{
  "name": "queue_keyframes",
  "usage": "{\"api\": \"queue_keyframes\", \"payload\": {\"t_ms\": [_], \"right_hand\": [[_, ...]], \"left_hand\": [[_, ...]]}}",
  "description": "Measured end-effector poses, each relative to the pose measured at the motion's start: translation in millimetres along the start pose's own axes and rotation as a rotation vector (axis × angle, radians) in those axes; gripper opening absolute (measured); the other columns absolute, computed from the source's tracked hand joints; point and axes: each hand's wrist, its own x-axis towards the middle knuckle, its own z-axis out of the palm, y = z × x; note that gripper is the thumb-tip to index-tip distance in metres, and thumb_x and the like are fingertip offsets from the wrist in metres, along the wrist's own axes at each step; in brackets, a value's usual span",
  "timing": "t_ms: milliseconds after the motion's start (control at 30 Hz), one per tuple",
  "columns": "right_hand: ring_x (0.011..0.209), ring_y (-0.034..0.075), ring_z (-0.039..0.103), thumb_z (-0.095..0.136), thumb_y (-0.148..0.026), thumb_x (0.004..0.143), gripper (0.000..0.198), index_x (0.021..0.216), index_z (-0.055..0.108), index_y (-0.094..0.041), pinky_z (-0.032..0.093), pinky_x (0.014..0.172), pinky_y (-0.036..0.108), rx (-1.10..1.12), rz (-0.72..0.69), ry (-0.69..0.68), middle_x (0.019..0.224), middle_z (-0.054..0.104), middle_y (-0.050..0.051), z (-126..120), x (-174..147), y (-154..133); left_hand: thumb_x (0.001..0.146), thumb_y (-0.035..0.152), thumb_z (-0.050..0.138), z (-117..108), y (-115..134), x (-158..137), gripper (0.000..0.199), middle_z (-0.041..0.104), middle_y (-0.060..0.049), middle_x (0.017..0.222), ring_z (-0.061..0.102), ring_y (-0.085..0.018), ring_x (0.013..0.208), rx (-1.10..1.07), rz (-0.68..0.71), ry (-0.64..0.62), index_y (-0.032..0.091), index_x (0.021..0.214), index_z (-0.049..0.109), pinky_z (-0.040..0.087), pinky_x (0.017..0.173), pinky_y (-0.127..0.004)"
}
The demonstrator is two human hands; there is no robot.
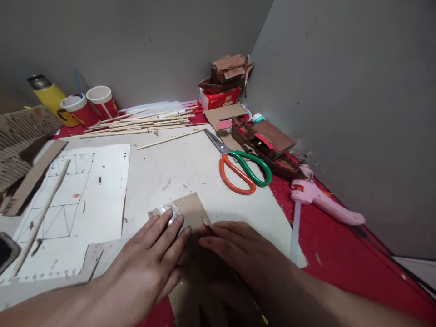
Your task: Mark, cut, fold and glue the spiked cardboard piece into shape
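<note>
My left hand (153,254) lies with its fingers stretched flat over a shiny clear strip (167,210) on a piece of brown cardboard (192,206). How far the strip runs under the fingers is hidden. Close by on the right, my right hand (243,247) is closed round a pencil (207,225), its sharpened tip resting near the cardboard's right edge. Most of the pencil is covered by the hand. The cardboard's near part falls in dark shadow. Beyond the hands lie scissors (223,149) with one orange and one green handle, blades partly crossed.
A pink glue gun (323,204) with a glue stick rests at right on the red tablecloth (344,254). Brown model boats (272,141) stand behind. Thin wooden sticks (153,120), paper cups (101,101) and a yellow bottle (51,97) line the back. A drawn paper plan (109,190) lies left.
</note>
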Motion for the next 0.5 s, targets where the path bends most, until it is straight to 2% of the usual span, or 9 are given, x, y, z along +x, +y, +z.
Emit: {"api": "queue_keyframes", "payload": {"t_ms": [100, 300, 433, 500], "right_hand": [[0.119, 0.032, 0.059, 0.065, -0.018, 0.086, 0.046, 0.130, 0.054, -0.015, 0.050, 0.099, 0.049, -0.023, 0.014, -0.067, 0.127, 0.068, 0.016, 2, -2, -6], [0.119, 0.030, 0.060, 0.061, -0.015, 0.090, 0.042, 0.131, 0.055, -0.013, 0.051, 0.099, 0.047, -0.025, 0.009, -0.069, 0.129, 0.069, 0.015, -2, -1, -13], [0.116, 0.033, 0.063, 0.055, -0.015, 0.092, 0.037, 0.129, 0.054, -0.011, 0.054, 0.095, 0.051, -0.109, 0.157, 0.109, 0.126, 0.069, 0.019, -6, 1, -9], [0.109, 0.031, 0.066, 0.055, -0.013, 0.092, 0.035, 0.127, 0.054, -0.010, 0.057, 0.090, 0.047, -0.109, 0.167, 0.211, 0.118, 0.071, 0.020, -5, 2, -2]], "left_hand": [[0.098, 0.028, 0.048, -2, 3, -2, 0.049, 0.049, -0.013, 0.151, 0.033, -0.033, 0.146, 0.039, 0.005, -0.020, 0.010, 0.143, 0.050, 0.039, 0.116, -0.047], [0.097, 0.034, 0.052, -9, -1, 0, 0.055, 0.046, -0.013, 0.154, 0.031, -0.034, 0.147, 0.084, 0.053, -0.065, 0.011, 0.146, 0.046, 0.039, 0.115, -0.047], [0.089, 0.052, 0.059, -15, -4, 1, 0.073, 0.043, -0.015, 0.155, 0.031, -0.036, 0.147, 0.083, 0.090, -0.108, 0.011, 0.148, 0.044, 0.038, 0.114, -0.048], [0.086, 0.056, 0.060, -17, -5, 1, 0.080, 0.042, -0.016, 0.156, 0.032, -0.037, 0.146, 0.093, 0.097, -0.138, 0.011, 0.150, 0.042, 0.038, 0.114, -0.048]]}}
